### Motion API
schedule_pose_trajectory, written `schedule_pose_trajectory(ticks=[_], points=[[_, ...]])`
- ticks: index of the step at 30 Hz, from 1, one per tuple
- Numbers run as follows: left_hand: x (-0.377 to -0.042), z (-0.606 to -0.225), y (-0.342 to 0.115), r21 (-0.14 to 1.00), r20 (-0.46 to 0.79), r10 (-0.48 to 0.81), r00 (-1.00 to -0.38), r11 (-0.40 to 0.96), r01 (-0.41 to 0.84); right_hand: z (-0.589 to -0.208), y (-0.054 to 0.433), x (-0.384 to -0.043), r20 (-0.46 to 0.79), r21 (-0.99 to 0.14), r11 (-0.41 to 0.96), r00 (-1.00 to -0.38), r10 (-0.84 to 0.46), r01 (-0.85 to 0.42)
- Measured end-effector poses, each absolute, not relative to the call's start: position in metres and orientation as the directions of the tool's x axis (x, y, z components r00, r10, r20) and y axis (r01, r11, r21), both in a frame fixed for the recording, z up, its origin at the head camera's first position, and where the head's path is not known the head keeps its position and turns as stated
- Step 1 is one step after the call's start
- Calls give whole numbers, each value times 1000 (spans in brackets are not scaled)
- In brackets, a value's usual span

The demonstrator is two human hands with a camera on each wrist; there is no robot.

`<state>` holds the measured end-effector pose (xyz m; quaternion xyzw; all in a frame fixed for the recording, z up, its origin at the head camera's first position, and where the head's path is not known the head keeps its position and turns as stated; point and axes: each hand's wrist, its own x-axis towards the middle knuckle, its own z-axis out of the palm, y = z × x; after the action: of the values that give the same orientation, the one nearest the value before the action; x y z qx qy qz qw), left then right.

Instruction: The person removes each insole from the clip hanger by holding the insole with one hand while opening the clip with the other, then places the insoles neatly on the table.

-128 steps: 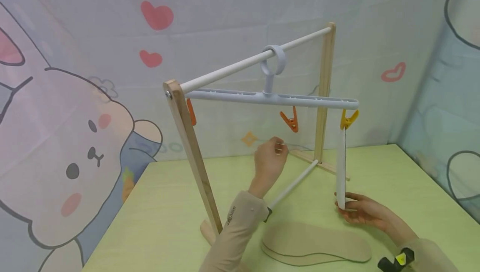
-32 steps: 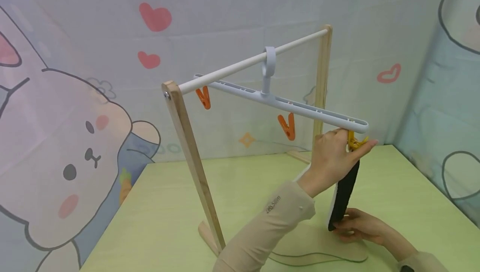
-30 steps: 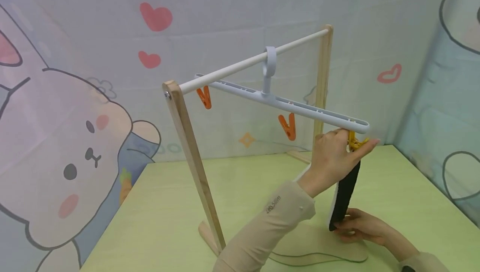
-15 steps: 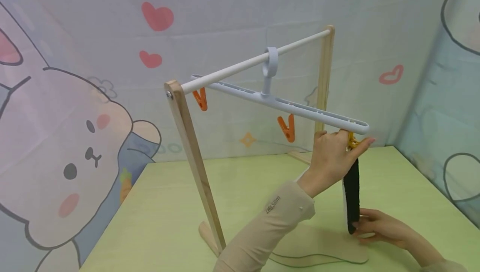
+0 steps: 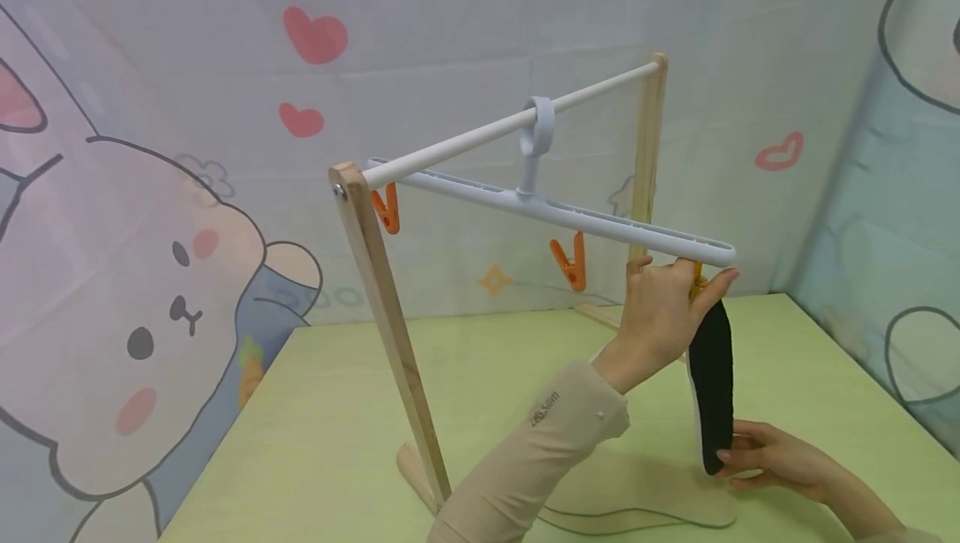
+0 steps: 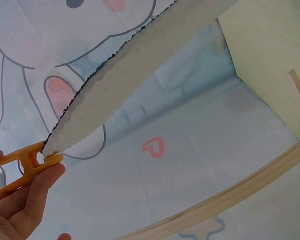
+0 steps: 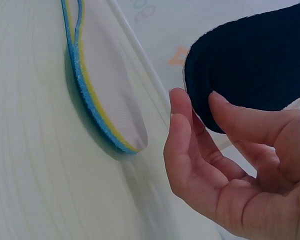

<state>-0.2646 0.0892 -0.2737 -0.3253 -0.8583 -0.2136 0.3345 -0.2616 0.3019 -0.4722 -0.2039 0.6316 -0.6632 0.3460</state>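
Observation:
My left hand (image 5: pixel 654 318) pinches the handles of a yellow clip (image 6: pixel 27 167) under the right end of a pale grey hanger (image 5: pixel 622 229). Between the clip's tips is the narrow end of a shoe insole (image 5: pixel 712 385), which hangs almost upright with its black face toward the head view. Its pale underside and ragged dark edge show in the left wrist view. Lower down, my right hand (image 5: pixel 795 461) holds the insole's rounded bottom end, thumb on the black face and fingers behind, as the right wrist view shows.
A pair of beige insoles (image 5: pixel 637 485) lies stacked on the table (image 5: pixel 315 410), partly behind my left forearm. The hanger's ring loops over the white rod (image 5: pixel 465 141) of a wooden stand (image 5: pixel 386 301). Two orange clips (image 5: pixel 572 264) dangle from the hanger.
Since the earliest frame, my left hand has moved right onto the yellow clip and the hanger's right end has tipped down. Lately the insole has turned, showing more black, as my right hand shifted right.

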Motion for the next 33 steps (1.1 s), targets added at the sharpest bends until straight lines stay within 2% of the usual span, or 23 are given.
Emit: schedule_pose_trajectory(ticks=[4, 9, 19, 33], points=[[-265, -274, 88, 172, 702, 417, -577, 686, 706, -474, 303, -262, -157, -979, 25, -678, -718, 201], [-264, -274, 87, 186, 692, 423, -585, 678, 711, -476, 306, -262, -173, -980, 46, -707, -685, 195], [-263, -273, 87, 163, 705, 425, -568, 682, 713, -478, 321, -261, -152, -985, 38, -733, -663, 169], [-264, -273, 86, 121, 714, 424, -557, 709, 695, -478, 331, -260, -155, -979, 6, -728, -668, 203]])
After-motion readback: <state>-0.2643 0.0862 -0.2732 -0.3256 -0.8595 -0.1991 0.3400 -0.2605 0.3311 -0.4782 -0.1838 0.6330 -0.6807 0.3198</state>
